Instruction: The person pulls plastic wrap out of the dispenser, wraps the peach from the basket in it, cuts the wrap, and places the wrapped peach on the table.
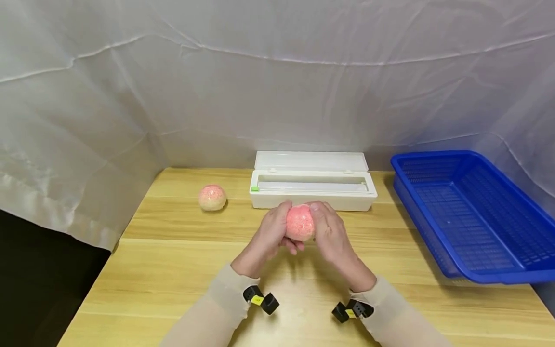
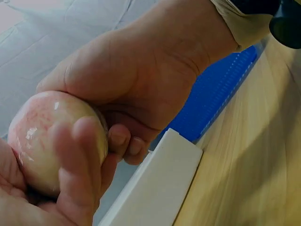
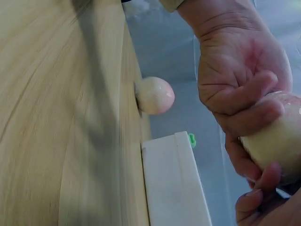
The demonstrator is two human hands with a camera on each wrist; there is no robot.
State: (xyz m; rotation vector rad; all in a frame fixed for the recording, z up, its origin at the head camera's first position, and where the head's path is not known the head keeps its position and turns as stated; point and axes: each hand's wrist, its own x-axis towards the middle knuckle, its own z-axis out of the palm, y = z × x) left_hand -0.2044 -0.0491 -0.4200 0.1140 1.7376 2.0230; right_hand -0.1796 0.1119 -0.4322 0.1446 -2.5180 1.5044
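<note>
A round pink and cream peach [image 1: 300, 224] is held up above the table between both hands. Its surface shines, with small creases like clear film, in the left wrist view. My left hand [image 1: 274, 230] grips its left side, the thumb along the top and the fingers curled beneath. On the other side my right hand [image 1: 331, 233] grips it, with curled fingers visible under the peach [image 2: 56, 141] in the left wrist view. Just behind the hands stands a white cling film dispenser [image 1: 312, 201], its lid raised and a roll inside.
A second peach [image 1: 212, 197], also shiny, sits on the wooden table [image 1: 173, 270] to the left. A blue plastic basket [image 1: 427, 231] stands at the right. The dispenser carries a green slider [image 1: 255, 189]. Pale cloth [image 1: 277, 101] hangs behind the table.
</note>
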